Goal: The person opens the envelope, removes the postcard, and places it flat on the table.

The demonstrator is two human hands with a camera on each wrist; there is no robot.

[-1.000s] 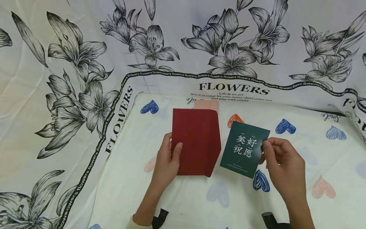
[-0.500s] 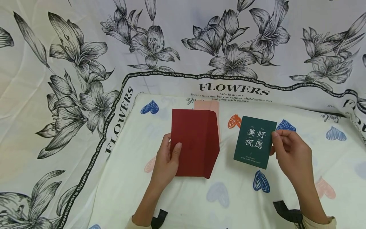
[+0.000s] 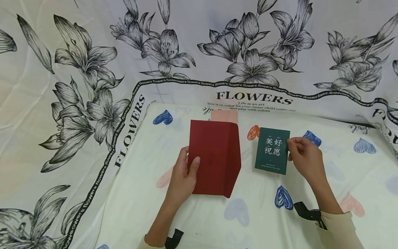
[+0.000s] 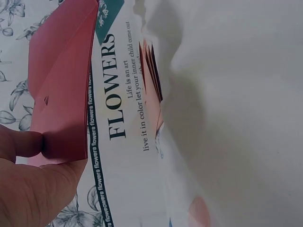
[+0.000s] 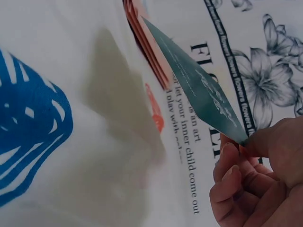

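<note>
My left hand (image 3: pixel 185 173) grips a red envelope (image 3: pixel 211 159) by its left edge, thumb across the front. The envelope's flap (image 3: pixel 234 159) points right, folded out. To its right, my right hand (image 3: pixel 306 157) pinches a dark green card (image 3: pixel 272 151) by its right edge; white Chinese characters and small print face up. A gap separates card and envelope. In the left wrist view the envelope (image 4: pixel 64 80) is raised off the cloth, thumb on its face. The right wrist view catches the card (image 5: pixel 196 85) nearly edge-on, between thumb and fingers, above its shadow.
Behind the red envelope, a pink envelope (image 3: pixel 224 116) lies partly covered from the head view; the right wrist view shows it as a stack of several envelopes (image 5: pixel 147 45). A white cloth with hearts (image 3: pixel 199 221) covers the surface, bordered by flower-print fabric (image 3: pixel 252 65).
My right hand has carried the green card away from the red envelope, rightward and back, then slightly left, and the card now stands straighter. The envelope has shifted only slightly.
</note>
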